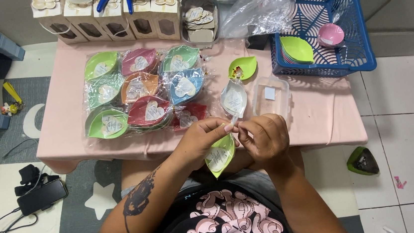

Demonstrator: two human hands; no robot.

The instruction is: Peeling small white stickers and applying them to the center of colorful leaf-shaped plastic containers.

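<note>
I count ten wrapped leaf dishes [137,90] on the pink table [317,117] in front of me, filling its left half: three green, three red, and one each of maroon, teal, orange and blue. Five cream gift boxes [108,15] stand in a row along the upper left of the frame, one open green leaf dish [242,67] and one clear plastic box [271,96] lie mid-table. At upper right I see one blue basket [360,43] holding one pink bowl [331,34] and a stack of green dishes [297,49] I cannot count, while I hold one more green dish [220,155].
</note>
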